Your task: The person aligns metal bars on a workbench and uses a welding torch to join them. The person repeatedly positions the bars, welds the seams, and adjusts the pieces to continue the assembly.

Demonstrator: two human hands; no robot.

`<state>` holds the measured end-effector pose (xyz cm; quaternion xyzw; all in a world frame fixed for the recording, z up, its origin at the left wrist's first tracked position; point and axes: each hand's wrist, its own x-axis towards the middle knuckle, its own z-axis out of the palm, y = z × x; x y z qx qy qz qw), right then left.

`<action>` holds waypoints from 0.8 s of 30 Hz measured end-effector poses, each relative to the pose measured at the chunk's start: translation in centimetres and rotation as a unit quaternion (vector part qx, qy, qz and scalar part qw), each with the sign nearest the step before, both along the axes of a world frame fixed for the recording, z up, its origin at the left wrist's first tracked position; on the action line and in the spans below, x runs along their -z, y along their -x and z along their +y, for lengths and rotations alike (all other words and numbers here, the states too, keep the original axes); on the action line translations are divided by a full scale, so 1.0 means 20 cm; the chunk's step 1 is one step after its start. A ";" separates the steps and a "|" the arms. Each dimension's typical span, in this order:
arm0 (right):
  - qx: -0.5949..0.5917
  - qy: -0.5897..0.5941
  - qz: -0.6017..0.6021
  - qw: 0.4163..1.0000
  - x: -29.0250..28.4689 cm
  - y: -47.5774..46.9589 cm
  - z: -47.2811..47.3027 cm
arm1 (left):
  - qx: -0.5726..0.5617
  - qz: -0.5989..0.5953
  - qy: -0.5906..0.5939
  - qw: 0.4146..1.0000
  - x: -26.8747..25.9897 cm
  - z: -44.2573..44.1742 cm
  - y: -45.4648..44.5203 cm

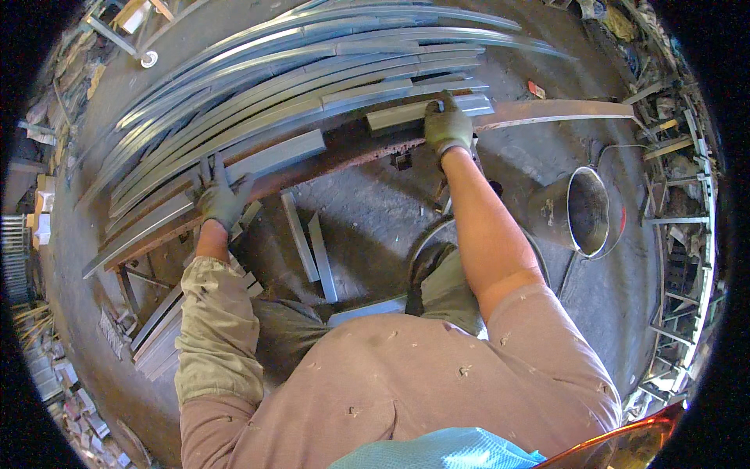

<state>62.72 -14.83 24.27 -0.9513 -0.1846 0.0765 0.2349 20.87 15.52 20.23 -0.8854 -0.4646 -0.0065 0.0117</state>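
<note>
My left hand [221, 199], in a grey-green glove, lies with its fingers spread across a long metal profile [275, 157]. That profile sits along a rusty steel beam [351, 157] before me. My right hand [448, 126], gloved as well, is farther right along the beam. Its fingers are curled over a shorter metal profile [395, 116], which shows on both sides of the glove; the palm side is hidden. Beyond the beam lie several long metal profiles [263, 88] side by side.
On the floor near my legs are two short metal strips [300, 237]. A metal bucket [551, 211] lies on its side at right, with a cable [567, 275] near it. More cut profiles [161, 334] are stacked at left. A metal rack [679, 220] lines the right edge.
</note>
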 end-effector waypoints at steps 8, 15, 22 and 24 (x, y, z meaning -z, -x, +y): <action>-0.005 -0.059 0.034 0.998 -0.01 0.20 0.09 | 0.025 -0.016 0.003 1.000 -0.01 -0.19 -0.26; -0.031 -0.068 0.060 0.995 0.00 0.13 0.08 | 0.058 -0.027 0.040 0.997 -0.13 -0.21 -0.25; -0.065 -0.141 0.108 0.982 -0.02 0.06 0.02 | 0.047 -0.068 0.115 0.990 -0.15 -0.08 -0.15; -0.038 -0.233 0.167 0.957 -0.13 0.02 -0.05 | -0.005 -0.079 0.238 0.968 -0.25 -0.10 -0.18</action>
